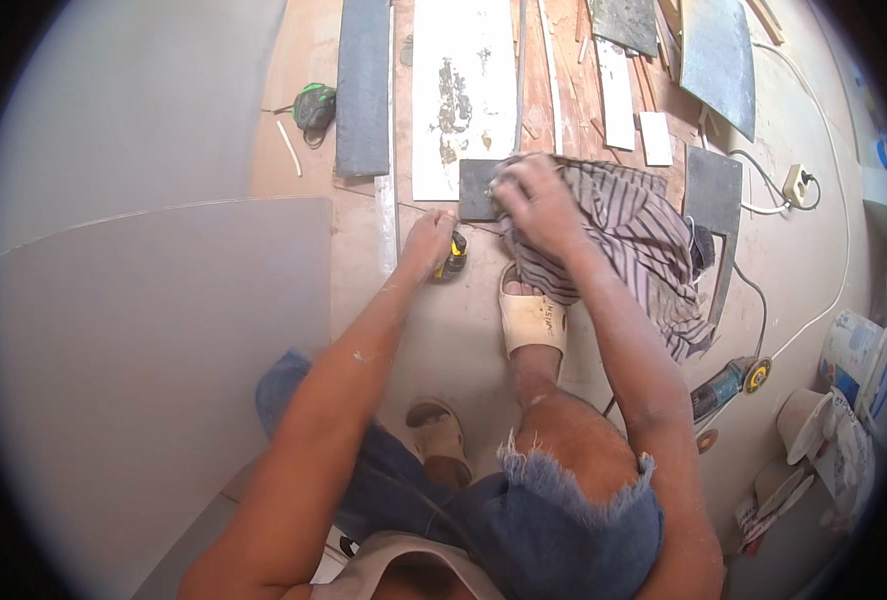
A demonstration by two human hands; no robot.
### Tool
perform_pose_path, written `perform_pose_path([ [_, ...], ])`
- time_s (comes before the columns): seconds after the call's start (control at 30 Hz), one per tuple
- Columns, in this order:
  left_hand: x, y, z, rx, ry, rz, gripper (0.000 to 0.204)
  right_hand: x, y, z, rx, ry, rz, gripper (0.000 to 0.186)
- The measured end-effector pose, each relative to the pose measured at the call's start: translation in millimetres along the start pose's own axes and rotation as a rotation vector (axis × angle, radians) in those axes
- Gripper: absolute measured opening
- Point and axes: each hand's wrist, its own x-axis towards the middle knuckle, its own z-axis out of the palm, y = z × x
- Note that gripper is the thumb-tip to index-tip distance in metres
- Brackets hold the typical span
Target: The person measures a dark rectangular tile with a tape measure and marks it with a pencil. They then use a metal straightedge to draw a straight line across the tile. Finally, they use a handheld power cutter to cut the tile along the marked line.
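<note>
My left hand (pixel 430 241) is closed around a black and yellow tape measure (pixel 452 259), its fingertips close to the lower left corner of a small dark grey tile piece (pixel 477 190). Slightly blurred, my right hand (pixel 540 208) grips the near end of a striped cloth (pixel 618 225) at the tile's right side. The cloth covers that end of the tile and spreads in folds to the right, partly over my sandalled foot (pixel 533 318).
Ahead lie a long dark tile strip (pixel 363 90), a stained white board (pixel 461 95) and a green-black tool (pixel 313 108). At right are a cut-out tile (pixel 713 190), a socket block (pixel 795 186) with cords, an angle grinder (pixel 723 388) and a bucket (pixel 853 350). A large grey panel (pixel 163 370) stands left.
</note>
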Motion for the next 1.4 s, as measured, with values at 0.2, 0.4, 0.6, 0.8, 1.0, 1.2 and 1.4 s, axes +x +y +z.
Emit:
perform_pose_path([
  [0.2,11,22,11,0.02,0.059,0.011,0.047,3,-8,26,-0.476,-0.032,-0.198,0.032],
  [0.4,25,40,6,0.05,0.041,0.0,0.04,13,20,-11,-0.411,0.168,0.363,0.031],
  [0.6,3,20,10,-0.012,0.004,-0.076,0.04,13,-27,28,-0.311,-0.223,0.219,0.027],
  [0.8,9,24,11,0.027,0.021,-0.055,0.044,-5,2,3,-0.282,0.05,0.194,0.018],
  [1.0,3,27,13,-0.109,0.064,-0.106,0.04,-4,-15,22,-0.314,-0.248,0.013,0.017],
  [1.2,3,28,10,-0.027,0.039,-0.071,0.043,7,17,-34,-0.409,0.137,0.41,0.02],
  [1.4,5,19,15,-0.035,0.063,-0.074,0.04,16,-21,30,-0.496,-0.057,0.084,0.025],
])
